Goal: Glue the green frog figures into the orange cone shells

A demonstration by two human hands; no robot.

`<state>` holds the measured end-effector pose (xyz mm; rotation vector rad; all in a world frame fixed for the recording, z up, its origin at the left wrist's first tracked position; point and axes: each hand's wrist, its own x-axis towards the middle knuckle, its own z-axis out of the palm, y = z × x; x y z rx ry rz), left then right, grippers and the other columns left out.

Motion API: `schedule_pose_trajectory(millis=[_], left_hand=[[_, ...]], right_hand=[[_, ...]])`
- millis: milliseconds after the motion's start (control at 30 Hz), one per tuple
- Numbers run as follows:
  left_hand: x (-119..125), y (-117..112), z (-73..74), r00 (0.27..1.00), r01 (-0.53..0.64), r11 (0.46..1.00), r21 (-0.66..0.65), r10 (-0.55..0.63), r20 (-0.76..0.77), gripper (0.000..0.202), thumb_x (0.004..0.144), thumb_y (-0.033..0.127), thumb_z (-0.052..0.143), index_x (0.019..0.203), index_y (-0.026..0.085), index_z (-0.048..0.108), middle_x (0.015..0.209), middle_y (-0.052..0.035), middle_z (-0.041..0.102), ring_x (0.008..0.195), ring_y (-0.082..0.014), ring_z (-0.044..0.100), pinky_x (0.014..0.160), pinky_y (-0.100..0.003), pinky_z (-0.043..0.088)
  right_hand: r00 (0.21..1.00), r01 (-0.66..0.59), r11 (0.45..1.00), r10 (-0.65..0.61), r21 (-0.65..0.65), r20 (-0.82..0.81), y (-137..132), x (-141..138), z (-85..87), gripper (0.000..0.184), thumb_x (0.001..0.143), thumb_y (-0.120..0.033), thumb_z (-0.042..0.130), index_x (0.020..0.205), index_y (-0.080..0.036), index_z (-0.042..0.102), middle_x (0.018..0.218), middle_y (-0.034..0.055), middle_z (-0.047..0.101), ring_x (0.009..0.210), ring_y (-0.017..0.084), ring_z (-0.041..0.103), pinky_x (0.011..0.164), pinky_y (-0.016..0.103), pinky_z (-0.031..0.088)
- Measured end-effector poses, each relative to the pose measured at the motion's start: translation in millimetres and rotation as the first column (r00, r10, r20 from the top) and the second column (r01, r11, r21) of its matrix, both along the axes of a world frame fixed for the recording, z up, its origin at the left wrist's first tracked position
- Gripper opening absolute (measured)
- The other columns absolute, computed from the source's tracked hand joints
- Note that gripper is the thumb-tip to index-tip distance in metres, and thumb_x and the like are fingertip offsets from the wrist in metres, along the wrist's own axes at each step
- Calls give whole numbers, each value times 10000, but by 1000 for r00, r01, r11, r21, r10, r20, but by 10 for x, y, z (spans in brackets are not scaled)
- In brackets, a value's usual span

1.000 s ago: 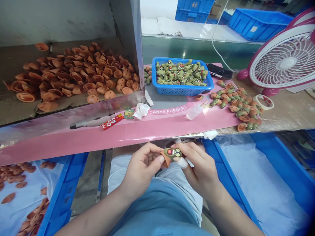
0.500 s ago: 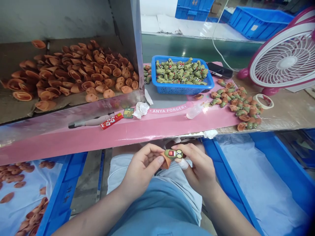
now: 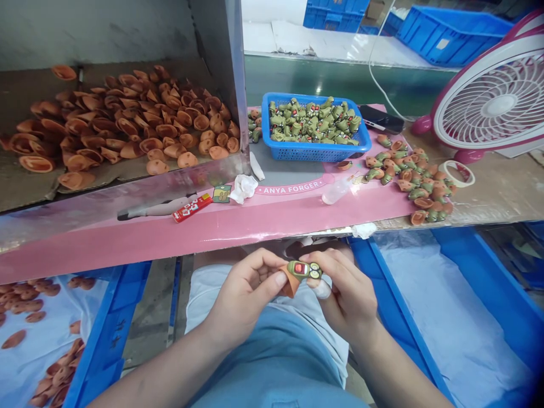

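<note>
Pinched by thumbs and fingertips, an orange shell sat in the left hand and a green figure (red mouth, round yellowish eyes) in the right hand, the pieces touching over the lap, both hands angled inward, fingers curled

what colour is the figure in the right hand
The figure is mostly green, best seen in the head view.

A long brown worktable runs crosswise. On its left part stands an open-fronted grey booth with smudged walls. Beyond the worktable lie a glossy flat green surface, bearing a whitish light reflection, and a white-covered ledge; below the worktable, dull grey floor shows.
</note>
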<state>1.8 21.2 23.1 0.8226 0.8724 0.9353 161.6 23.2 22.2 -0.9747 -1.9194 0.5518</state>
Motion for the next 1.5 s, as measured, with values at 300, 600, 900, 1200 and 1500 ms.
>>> schedule_pose_trajectory(millis=[300,600,900,1200,1500], left_hand=[[-1,1,23,999,15,1000,16,-14,-52,30,788,197,533,796,174,550,678,28,584,652,-89,532,631,-210,447],[24,9,34,999,31,999,34,-30,-43,30,788,185,527,775,167,548,662,25,605,631,-87,550,620,-203,446],[56,28,40,992,27,1000,0,-27,-121,80,732,174,587,809,162,568,657,11,609,616,-106,549,605,-221,456],[80,16,39,991,0,1000,20,2,-131,33,743,154,571,775,162,572,619,28,597,591,-87,531,587,-201,438],[91,29,68,987,5,1000,28,-1,-158,24,736,160,568,759,159,562,598,26,586,590,-102,529,592,-223,431]], right_hand=[[1000,-18,1000,17,-17,-20,-26,18,-18,308,787,-104,472,1089,-159,485,896,69,577,731,153,508,624,284,438],[999,-18,995,14,-101,-37,13,66,-37,230,788,-156,469,1011,-163,521,796,40,585,669,139,518,590,263,425],[999,48,999,-48,-23,-1,7,68,-1,245,780,-141,492,1022,-166,518,806,47,594,660,140,512,579,262,421],[999,40,999,-40,-5,1,-13,35,49,252,790,-123,464,1038,-158,495,838,60,591,694,149,523,610,274,439],[999,46,999,-46,-4,4,-33,25,60,241,794,-128,462,1032,-152,492,833,67,585,708,151,519,622,274,444]])
